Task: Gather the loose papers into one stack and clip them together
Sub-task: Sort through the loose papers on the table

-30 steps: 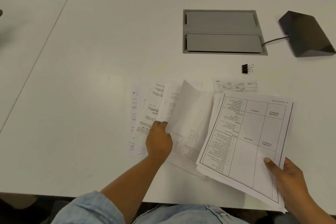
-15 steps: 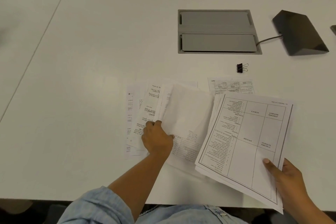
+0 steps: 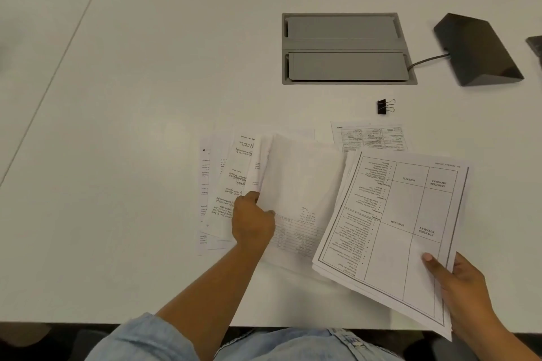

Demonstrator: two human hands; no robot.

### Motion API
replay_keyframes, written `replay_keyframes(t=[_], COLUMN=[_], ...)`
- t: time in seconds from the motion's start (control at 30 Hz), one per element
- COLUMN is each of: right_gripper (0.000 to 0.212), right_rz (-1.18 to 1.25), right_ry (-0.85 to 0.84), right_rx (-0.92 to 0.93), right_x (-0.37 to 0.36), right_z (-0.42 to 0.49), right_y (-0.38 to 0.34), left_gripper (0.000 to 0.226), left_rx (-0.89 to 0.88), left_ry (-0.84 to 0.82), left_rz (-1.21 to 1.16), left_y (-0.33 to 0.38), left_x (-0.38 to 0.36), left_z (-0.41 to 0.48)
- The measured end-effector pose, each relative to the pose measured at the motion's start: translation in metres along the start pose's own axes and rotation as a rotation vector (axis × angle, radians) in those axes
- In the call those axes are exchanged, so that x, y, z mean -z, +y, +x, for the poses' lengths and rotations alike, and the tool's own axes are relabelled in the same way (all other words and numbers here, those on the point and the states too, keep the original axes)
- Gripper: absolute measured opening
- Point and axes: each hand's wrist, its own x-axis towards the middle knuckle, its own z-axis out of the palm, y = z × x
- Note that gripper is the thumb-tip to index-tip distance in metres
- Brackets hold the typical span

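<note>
Slippage risk: your left hand [image 3: 252,221] pinches fanned loose sheets [image 3: 296,184] while your right hand [image 3: 460,290] grips the gathered stack [image 3: 390,228]; lifting unevenly could scatter them.

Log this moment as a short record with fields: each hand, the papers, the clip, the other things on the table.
left hand: gripping the near edge of a curled white sheet from the fanned loose papers
right hand: holding a gathered stack of printed timetable sheets by its near right corner, thumb on top
stray sheet: flat on the table, beyond the stack
black binder clip: untouched, beyond the papers
white table: also holds a grey flip-lid cable box and a dark wedge-shaped device on a cable
</note>
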Motion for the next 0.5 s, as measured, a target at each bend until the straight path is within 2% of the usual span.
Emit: replay_keyframes(t=[0.07,0.17,0.27,0.3,0.37,0.43,0.5], right_gripper=[0.023,0.022,0.050,0.046,0.030,0.030,0.025], right_rz=[0.014,0.026,0.014,0.021,0.020,-0.006,-0.020], right_ry=[-0.001,-0.006,0.012,0.006,-0.020,-0.016,-0.008], right_rx=[-0.007,-0.010,-0.008,-0.009,0.003,-0.010,-0.008], right_x=[0.004,0.003,0.002,0.001,0.003,0.004,0.003], right_z=[0.003,0.001,0.002,0.002,0.006,0.010,0.010], right_y=[0.003,0.005,0.008,0.009,0.012,0.017,0.017], left_gripper=[0.036,0.030,0.016,0.016,0.025,0.035,0.036], left_rx=[0.009,0.040,0.063,0.062,0.072,0.087,0.104], left_ry=[-0.021,0.011,0.015,0.017,0.015,-0.016,-0.120], left_rz=[-0.073,-0.152,-0.195,-0.195,-0.204,-0.226,-0.262], left_y=[-0.003,-0.007,-0.008,-0.007,-0.009,-0.010,-0.013], left_x=[0.005,0.014,0.018,0.018,0.018,0.018,0.017], left_z=[0.001,0.000,-0.004,-0.005,-0.007,-0.007,-0.006])
